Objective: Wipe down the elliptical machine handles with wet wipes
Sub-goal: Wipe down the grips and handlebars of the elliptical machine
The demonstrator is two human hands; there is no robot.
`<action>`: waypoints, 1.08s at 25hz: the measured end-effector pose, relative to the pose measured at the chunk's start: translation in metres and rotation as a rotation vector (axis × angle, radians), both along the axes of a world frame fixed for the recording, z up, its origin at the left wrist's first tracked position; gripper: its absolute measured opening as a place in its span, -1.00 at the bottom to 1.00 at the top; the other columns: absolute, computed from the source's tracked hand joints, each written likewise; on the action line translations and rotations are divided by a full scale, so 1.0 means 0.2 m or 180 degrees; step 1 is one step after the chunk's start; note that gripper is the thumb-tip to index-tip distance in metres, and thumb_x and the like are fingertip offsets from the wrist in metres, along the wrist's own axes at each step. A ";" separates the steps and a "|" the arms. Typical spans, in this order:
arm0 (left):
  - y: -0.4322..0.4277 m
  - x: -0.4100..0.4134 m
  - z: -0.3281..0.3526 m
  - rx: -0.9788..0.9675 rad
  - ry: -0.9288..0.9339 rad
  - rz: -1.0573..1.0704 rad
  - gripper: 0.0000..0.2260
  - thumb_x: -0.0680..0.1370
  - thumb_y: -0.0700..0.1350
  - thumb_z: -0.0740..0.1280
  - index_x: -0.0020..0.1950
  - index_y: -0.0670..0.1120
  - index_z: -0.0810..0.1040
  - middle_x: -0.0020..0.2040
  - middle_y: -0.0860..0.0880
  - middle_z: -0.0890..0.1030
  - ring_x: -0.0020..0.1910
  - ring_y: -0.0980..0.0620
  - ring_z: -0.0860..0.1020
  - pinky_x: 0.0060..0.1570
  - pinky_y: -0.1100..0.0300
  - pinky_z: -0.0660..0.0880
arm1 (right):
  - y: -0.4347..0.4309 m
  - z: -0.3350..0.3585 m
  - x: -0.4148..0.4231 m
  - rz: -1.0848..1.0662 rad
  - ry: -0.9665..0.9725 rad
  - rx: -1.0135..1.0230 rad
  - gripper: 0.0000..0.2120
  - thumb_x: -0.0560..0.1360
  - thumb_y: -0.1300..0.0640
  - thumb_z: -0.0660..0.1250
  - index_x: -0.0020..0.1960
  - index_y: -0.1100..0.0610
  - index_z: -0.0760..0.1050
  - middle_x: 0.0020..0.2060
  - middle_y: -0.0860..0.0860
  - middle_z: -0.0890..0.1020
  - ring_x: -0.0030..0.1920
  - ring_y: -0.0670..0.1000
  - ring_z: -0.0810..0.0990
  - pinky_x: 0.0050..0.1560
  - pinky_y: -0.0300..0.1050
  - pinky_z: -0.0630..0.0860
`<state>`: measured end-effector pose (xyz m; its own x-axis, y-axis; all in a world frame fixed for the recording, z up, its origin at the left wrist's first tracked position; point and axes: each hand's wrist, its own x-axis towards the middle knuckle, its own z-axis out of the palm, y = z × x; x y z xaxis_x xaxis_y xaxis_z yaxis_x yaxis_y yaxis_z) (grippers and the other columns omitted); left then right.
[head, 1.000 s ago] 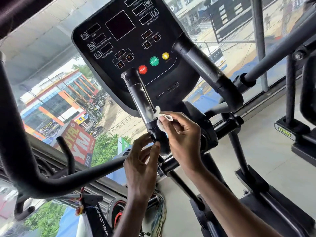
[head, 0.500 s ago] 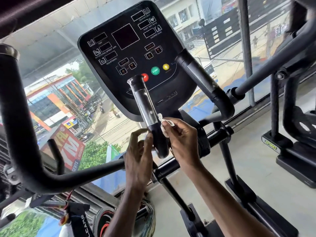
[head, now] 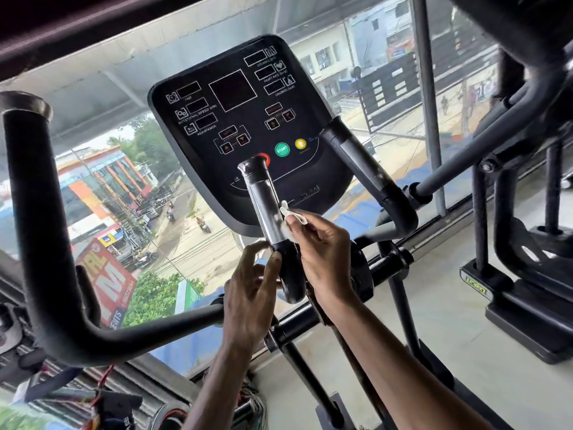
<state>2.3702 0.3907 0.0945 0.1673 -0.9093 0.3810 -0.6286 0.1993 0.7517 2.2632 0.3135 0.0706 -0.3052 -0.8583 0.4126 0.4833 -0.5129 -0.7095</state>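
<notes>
The elliptical's left fixed handle [head: 263,197] rises in front of the black console [head: 242,119], dark with a shiny metal sensor strip. My right hand [head: 322,259] pinches a small white wet wipe [head: 290,217] and presses it against the handle's right side, just above the black lower grip. My left hand [head: 251,290] holds the lower part of the same handle from the left, thumb and fingers curled round it. The right fixed handle [head: 366,178] stands untouched beyond.
A long moving arm [head: 37,228] curves up at the left, another arm [head: 496,135] crosses the upper right. Behind the console is a large window over a street. More gym equipment [head: 527,274] stands on the floor at right. Loose wires [head: 254,398] hang below.
The view has tilted so the console and handles sit lower in frame. My right hand with the wipe has slid slightly up the handle; my left hand keeps its grip below.
</notes>
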 end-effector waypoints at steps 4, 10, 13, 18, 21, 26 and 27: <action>0.00 0.00 0.00 -0.0039 -0.0061 -0.0020 -0.61 0.52 0.43 0.18 0.24 0.28 0.47 -0.13 0.10 0.74 -0.16 0.09 0.73 -0.10 -0.23 0.66 | -0.07 0.06 -0.03 0.0417 -0.0096 0.0242 -0.85 0.55 0.30 0.47 0.11 0.24 0.71 -0.08 0.06 0.78 -0.08 -0.05 0.74 0.01 -0.18 0.59; 0.00 0.01 0.00 -0.0014 -0.0070 -0.0040 -0.55 0.50 0.46 0.15 0.26 0.26 0.49 -0.14 0.09 0.74 -0.16 0.12 0.72 -0.04 -0.14 0.65 | -0.12 0.13 -0.04 0.0454 0.0049 0.0087 -0.82 0.55 0.30 0.47 0.15 0.28 0.70 -0.10 0.02 0.77 -0.11 -0.11 0.72 -0.03 -0.27 0.57; 0.00 0.01 -0.01 -0.0029 -0.0017 -0.0014 -0.59 0.50 0.45 0.15 0.23 0.30 0.48 -0.17 0.12 0.74 -0.19 0.11 0.72 -0.02 -0.06 0.64 | -0.17 0.20 -0.02 0.0359 0.0023 0.0167 -0.83 0.55 0.30 0.47 0.13 0.28 0.70 -0.12 0.00 0.77 -0.12 -0.13 0.71 -0.04 -0.25 0.57; 0.00 0.02 -0.02 -0.0037 0.0040 0.0014 -0.71 0.58 0.39 0.21 0.21 0.31 0.47 -0.21 0.11 0.72 -0.23 0.11 0.70 -0.04 0.02 0.61 | -0.20 0.31 0.02 -0.0027 0.0117 -0.0077 -0.85 0.55 0.31 0.46 0.11 0.24 0.71 -0.12 -0.03 0.77 -0.09 -0.14 0.72 0.00 -0.27 0.58; 0.00 0.01 -0.01 -0.0060 0.0073 0.0022 -0.79 0.61 0.27 0.24 0.20 0.28 0.49 -0.26 0.11 0.68 -0.27 0.13 0.69 -0.13 0.13 0.56 | -0.23 0.36 0.02 -0.0351 0.0325 -0.0140 -0.88 0.55 0.27 0.47 0.07 0.23 0.72 -0.17 -0.10 0.76 -0.11 -0.14 0.73 -0.01 -0.19 0.63; 0.00 0.02 -0.01 -0.0045 0.0191 -0.0044 -0.84 0.64 0.17 0.29 0.21 0.26 0.51 -0.25 0.03 0.69 -0.28 0.20 0.67 -0.17 0.25 0.55 | -0.14 0.39 0.05 -0.2030 0.1824 -0.1451 -0.84 0.53 0.35 0.43 0.05 0.22 0.73 -0.04 0.06 0.69 -0.02 0.00 0.68 0.16 -0.28 0.53; -0.01 0.02 0.00 -0.0033 0.0184 -0.0053 -0.84 0.64 0.17 0.29 0.22 0.26 0.52 -0.24 0.04 0.69 -0.28 0.22 0.66 -0.20 0.30 0.53 | -0.13 0.42 0.05 -0.2165 0.2181 -0.1656 -0.83 0.51 0.38 0.42 0.03 0.22 0.73 -0.03 0.07 0.68 -0.01 0.04 0.67 0.17 -0.31 0.50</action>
<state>2.3743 0.3896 0.0939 0.1743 -0.9082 0.3805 -0.5808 0.2172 0.7846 2.2723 0.2865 0.1545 -0.2166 -0.2691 0.9385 -0.4285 -0.8375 -0.3390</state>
